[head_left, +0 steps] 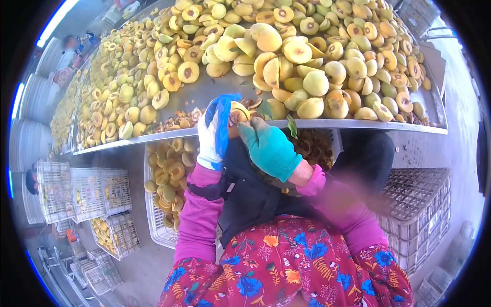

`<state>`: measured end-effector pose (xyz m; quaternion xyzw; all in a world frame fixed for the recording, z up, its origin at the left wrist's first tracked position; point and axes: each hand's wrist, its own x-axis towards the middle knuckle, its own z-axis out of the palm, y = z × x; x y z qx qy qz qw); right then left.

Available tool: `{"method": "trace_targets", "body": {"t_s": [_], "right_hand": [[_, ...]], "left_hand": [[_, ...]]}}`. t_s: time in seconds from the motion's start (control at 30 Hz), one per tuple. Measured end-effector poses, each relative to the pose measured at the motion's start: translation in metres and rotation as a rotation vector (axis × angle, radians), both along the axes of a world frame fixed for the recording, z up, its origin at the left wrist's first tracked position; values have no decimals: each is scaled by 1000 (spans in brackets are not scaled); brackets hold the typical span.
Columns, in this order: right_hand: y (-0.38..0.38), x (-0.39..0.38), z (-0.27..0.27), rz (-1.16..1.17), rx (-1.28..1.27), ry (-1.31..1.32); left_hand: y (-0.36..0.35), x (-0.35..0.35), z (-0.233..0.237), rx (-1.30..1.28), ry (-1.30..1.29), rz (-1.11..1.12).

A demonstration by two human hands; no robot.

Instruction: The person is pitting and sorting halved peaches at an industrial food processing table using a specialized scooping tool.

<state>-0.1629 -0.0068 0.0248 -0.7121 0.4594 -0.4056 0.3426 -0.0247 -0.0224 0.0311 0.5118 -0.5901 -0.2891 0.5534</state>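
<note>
My left hand, in a white glove with blue coating, holds a yellow peach half at the table's near edge. My right hand, in a green knitted glove, is closed with its fingertips against the cut side of that half. Whether a small tool sits inside the right fingers is hidden. Around the hands, whole and halved peaches lie heaped on the metal table. Brown pit scraps are spread along the edge beside my left hand.
Below the table edge, a white crate of peach halves stands left of my lap. Pit waste lies under the edge to the right. Stacked crates stand at right, more crates at left. A person is at far left.
</note>
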Motion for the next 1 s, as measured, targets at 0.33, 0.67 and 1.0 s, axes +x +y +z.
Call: {"method": "trace_targets", "body": {"t_s": [0.33, 0.67, 1.0], "right_hand": [[9, -1, -5, 110, 559, -383], [32, -4, 23, 354, 1107, -723], [36, 6, 23, 573, 1450, -874]], "left_hand": [[13, 0, 0, 39, 218, -133], [22, -10, -14, 163, 301, 81], [38, -1, -10, 185, 524, 75]]}}
